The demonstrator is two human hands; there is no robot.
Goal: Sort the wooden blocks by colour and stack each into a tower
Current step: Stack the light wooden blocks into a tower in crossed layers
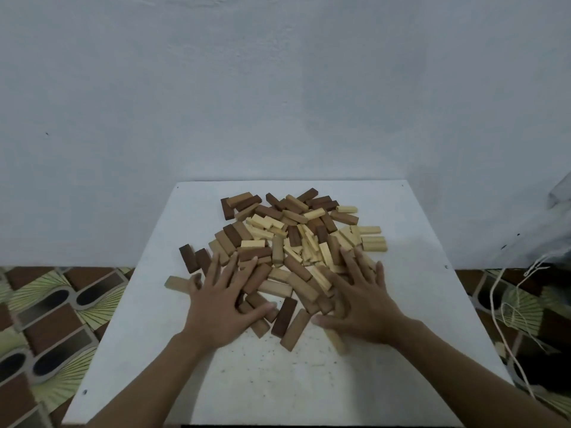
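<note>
Wooden blocks [287, 245] in dark, mid-brown and pale tones are heaped unsorted on the white table [278, 381]; left hand [222, 307] and right hand [361, 304] are laid flat, fingers spread, on the near edge, probably for spreading the heap.

Straight ahead of me, a pale blue-grey wall [278, 88], bare but for a small dark speck [47, 133] off to my left; below it the white tabletop [278, 390], a small dark dot [85, 391] near each corner (too small for me to tell what they are) and dark flecks [272, 350] scattered on its near part; on either side, the floor [55, 319], patterned in brown bricks, dark ovals and yellow-green fans; on my right, thin pale string [493, 299] trails over the floor beside the table edge, next to a loose bundle [519, 307] of the same twine; at the far right edge, something pale and crumpled [560, 193], blurred.
</note>
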